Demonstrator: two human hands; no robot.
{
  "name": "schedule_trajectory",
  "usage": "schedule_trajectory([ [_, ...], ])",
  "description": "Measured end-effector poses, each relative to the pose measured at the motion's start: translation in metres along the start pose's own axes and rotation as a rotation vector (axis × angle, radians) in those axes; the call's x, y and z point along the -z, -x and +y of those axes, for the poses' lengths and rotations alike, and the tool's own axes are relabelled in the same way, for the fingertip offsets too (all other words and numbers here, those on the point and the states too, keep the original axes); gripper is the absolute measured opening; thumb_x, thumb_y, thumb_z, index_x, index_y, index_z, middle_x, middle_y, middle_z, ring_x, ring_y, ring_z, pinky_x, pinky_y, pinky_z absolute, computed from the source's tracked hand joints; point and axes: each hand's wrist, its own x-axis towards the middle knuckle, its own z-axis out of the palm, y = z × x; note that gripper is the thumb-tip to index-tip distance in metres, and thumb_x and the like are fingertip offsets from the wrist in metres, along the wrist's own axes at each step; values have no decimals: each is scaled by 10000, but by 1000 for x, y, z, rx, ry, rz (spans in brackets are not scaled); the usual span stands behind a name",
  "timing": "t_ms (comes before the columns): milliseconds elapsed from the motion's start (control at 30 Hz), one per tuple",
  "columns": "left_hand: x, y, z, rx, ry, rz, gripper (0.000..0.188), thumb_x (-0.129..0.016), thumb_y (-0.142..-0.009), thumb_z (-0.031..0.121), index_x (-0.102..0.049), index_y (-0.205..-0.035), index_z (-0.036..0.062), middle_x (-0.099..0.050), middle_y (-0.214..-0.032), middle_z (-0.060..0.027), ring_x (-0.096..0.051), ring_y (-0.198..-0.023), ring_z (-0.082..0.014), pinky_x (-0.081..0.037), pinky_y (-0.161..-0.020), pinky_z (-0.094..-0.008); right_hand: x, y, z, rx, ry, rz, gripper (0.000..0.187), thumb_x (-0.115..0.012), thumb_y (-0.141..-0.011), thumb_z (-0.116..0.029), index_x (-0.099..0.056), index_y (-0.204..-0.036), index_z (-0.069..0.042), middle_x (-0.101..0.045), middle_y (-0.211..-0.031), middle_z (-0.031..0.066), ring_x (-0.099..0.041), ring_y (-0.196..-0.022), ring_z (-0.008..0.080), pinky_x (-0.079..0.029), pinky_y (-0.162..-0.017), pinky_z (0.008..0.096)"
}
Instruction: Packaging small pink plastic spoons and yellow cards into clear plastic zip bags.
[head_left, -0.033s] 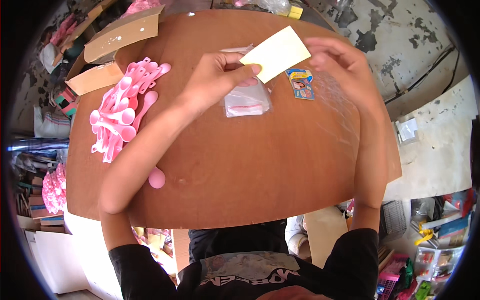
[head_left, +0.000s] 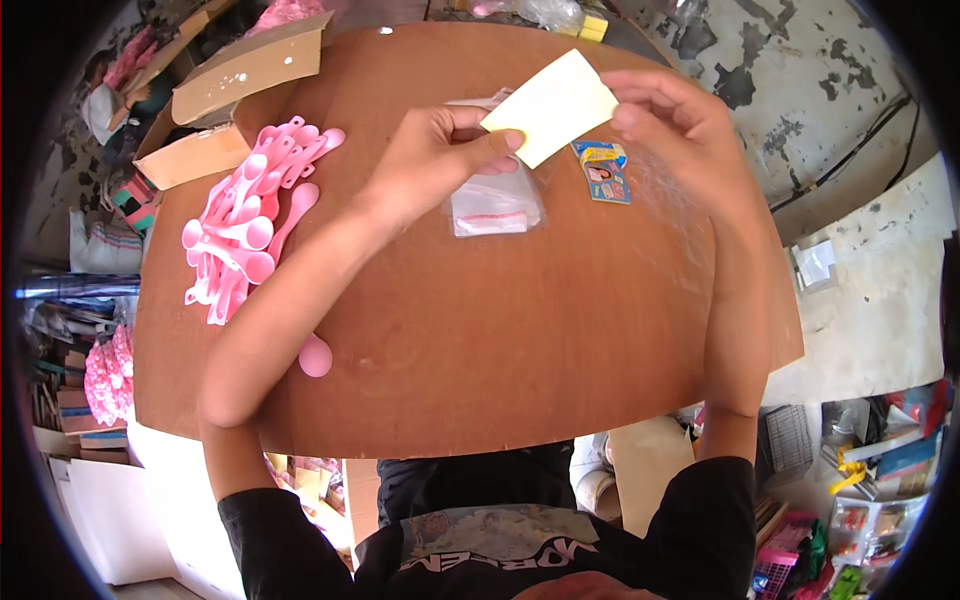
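Observation:
My left hand [head_left: 430, 160] pinches the lower corner of a pale yellow card [head_left: 550, 105] and holds it tilted above the round brown table [head_left: 500, 340]. My right hand [head_left: 680, 130] is at the card's right edge, fingers curled on a thin clear plastic bag [head_left: 672, 205] that hangs below it and is hard to make out. Under the card lies a small stack of clear zip bags with a red strip [head_left: 492, 208]. A small colourful picture card [head_left: 604, 172] lies flat next to them.
A heap of pink plastic spoons [head_left: 250, 225] lies at the table's left, and one more pink spoon [head_left: 315, 356] shows beside my left forearm. Cardboard pieces [head_left: 250, 65] rest at the far left rim. Cluttered boxes and goods surround the table on the floor.

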Motion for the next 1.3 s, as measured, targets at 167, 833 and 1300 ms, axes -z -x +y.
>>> schedule_trajectory([
  [167, 5, -6, 6, -35, 45, 42, 289, -694, -888, 201, -688, -1062, -30, -706, -924, -100, -663, -834, -113, -534, -775, -240, -13, -19, -18, 135, -48, -19, 207, -653, -889, -86, -662, -1083, -12, -700, -944, 56, -622, -862, 83, -476, -762, 225],
  [833, 19, -7, 16, -134, -155, 46, 267, -687, -896, 205, -702, -1048, -14, -709, -887, -70, -639, -780, -82, -513, -667, -245, -39, -25, -19, 335, 233, -205, 177, -708, -846, -149, -706, -958, -12, -639, -1056, 83, -598, -985, 186, -448, -890, 312],
  [1300, 9, -7, 2, -287, -281, 30, 258, -633, -932, 153, -676, -1121, -16, -714, -949, -85, -640, -839, -93, -531, -741, -251, -44, -27, -4, 173, 143, -508, 225, -698, -855, -173, -688, -994, 3, -640, -952, 72, -581, -913, 181, -444, -835, 318],
])
